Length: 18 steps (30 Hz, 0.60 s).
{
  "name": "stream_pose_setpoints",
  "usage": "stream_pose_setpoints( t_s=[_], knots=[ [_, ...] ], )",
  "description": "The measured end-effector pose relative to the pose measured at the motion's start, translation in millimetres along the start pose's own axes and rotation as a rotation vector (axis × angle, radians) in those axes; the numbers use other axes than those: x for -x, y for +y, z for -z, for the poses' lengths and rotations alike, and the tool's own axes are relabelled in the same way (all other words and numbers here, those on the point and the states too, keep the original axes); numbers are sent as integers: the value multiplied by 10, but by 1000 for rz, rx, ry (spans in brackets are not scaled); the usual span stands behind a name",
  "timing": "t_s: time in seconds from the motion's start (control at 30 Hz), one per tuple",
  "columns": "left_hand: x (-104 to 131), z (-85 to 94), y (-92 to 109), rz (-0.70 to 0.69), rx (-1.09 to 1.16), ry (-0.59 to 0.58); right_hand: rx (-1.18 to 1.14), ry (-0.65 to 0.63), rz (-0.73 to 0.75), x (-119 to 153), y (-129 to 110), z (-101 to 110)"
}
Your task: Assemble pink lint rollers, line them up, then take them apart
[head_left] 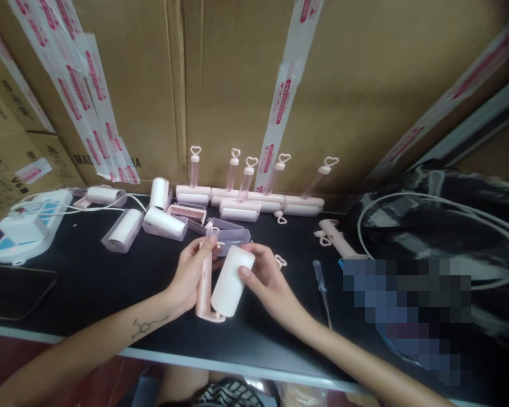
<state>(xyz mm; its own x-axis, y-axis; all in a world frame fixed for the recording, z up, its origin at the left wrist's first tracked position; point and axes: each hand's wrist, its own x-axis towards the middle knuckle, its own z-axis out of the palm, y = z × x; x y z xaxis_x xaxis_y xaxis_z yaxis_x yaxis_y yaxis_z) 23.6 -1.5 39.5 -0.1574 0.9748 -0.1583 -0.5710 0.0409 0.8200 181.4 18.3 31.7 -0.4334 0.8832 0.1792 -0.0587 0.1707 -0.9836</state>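
In the head view, my left hand is closed around a pink lint roller frame, upright, with its foot bent to the right at the bottom. My right hand grips a white lint roll by its side, tilted, its lower end close to that foot. Whether roll and foot touch, I cannot tell. Just behind my hands lies a translucent plastic cover. Further back stand several lint rollers with clear handles and heart-shaped loops. Several white rolls in clear covers lie to the left.
A screwdriver and a loose pink frame lie on the right, beside a black plastic bag and white cable. On the left are a power strip and a dark phone. Taped cardboard boxes wall the back.
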Motion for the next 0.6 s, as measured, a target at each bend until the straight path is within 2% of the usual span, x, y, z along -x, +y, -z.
stream_pose_setpoints(
  t_s=[0.17, 0.27, 0.37, 0.47, 0.6],
  knots=[
    [-18, -142, -30, 34, 48, -71, 6, -79, -12, 5, -38, 41],
    [-28, -145, -43, 16, 11, -101, 2, -17, -8, -12, -129, 106],
    [-20, -120, -62, 9, -37, -119, -3, -57, -55, -14, -165, 132],
    [13, -109, -92, -57, -136, -125, -21, -121, -106, -12, -101, 116],
    [88, -111, -119, -200, -356, -114, -15, -68, -77, -6, -9, 105]
  ],
)
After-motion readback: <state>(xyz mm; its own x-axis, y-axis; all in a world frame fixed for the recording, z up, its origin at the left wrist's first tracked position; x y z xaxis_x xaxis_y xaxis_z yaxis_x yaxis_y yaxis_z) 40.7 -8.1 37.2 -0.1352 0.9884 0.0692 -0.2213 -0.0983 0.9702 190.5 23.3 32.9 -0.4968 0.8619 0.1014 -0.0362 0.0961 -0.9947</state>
